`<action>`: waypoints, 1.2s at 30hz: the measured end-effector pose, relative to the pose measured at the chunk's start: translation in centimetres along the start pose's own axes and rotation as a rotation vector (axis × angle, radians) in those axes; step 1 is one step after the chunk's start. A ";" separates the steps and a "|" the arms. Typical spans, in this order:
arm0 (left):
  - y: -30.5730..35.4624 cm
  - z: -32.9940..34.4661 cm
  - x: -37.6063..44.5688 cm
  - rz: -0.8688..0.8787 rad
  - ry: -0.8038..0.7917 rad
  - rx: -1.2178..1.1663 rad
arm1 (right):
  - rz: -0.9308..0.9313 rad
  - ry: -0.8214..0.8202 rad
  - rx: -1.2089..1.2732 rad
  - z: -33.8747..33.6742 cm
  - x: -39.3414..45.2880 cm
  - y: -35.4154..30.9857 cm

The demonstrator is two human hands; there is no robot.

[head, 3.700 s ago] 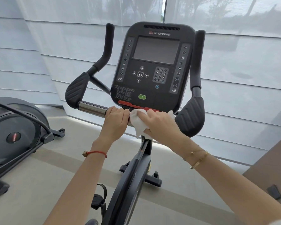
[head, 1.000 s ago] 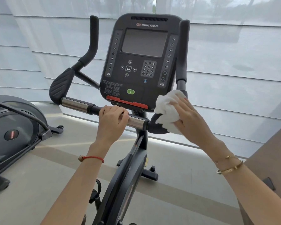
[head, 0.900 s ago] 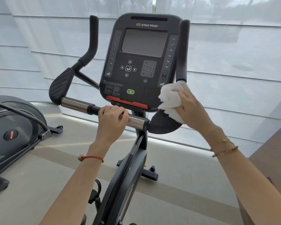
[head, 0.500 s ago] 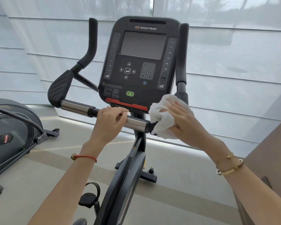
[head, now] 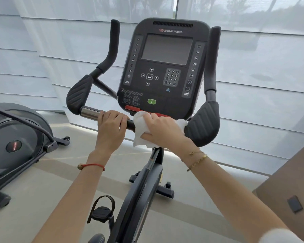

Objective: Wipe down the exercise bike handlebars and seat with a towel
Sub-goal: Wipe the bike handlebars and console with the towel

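Observation:
The exercise bike's handlebars (head: pixel 89 112) run as a horizontal bar under the console (head: pixel 165 67), with black elbow pads and upright grips on both sides. My left hand (head: pixel 112 127) grips the bar left of centre. My right hand (head: pixel 162 132) grips a white towel (head: pixel 140 130) wrapped over the bar's centre, just below the console's red strip and left of the right elbow pad (head: pixel 204 123). The seat is out of view.
An elliptical machine (head: pixel 14 144) stands on the floor to the left. The bike's frame and left pedal (head: pixel 102 211) are below my arms. A brown surface (head: pixel 291 186) with a small black object sits at the right. Blinds cover the windows ahead.
My right hand slid the towel left from the right elbow pad onto the middle of the bar, close to my left hand. The left hand kept its grip.

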State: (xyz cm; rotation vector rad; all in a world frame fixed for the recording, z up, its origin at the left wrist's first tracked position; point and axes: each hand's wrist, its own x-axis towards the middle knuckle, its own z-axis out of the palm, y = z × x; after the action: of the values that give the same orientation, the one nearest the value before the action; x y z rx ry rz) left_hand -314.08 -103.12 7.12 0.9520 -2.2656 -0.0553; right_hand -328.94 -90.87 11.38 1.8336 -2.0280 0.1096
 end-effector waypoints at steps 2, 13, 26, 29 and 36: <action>-0.1 0.0 0.0 -0.004 -0.002 -0.015 | 0.014 0.048 -0.008 0.2 0.4 -0.7; -1.0 -0.1 0.2 0.033 -0.015 -0.061 | 0.152 0.080 -0.107 0.0 -1.2 -1.2; -0.6 -0.8 0.5 -0.006 -0.050 -0.110 | -0.085 0.102 -0.033 0.8 -0.2 -1.1; -0.1 -0.8 0.5 -0.019 -0.060 -0.081 | -0.110 0.148 -0.004 0.7 -3.1 0.0; 3.8 -0.5 -0.7 -0.019 0.010 -0.219 | -0.100 0.248 -0.115 -1.0 -9.0 3.4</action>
State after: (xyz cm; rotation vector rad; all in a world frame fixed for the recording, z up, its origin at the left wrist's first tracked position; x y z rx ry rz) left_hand -315.77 -99.72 8.22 0.8548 -2.1878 -0.2997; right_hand -331.44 -81.62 9.91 1.7514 -1.7351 0.1785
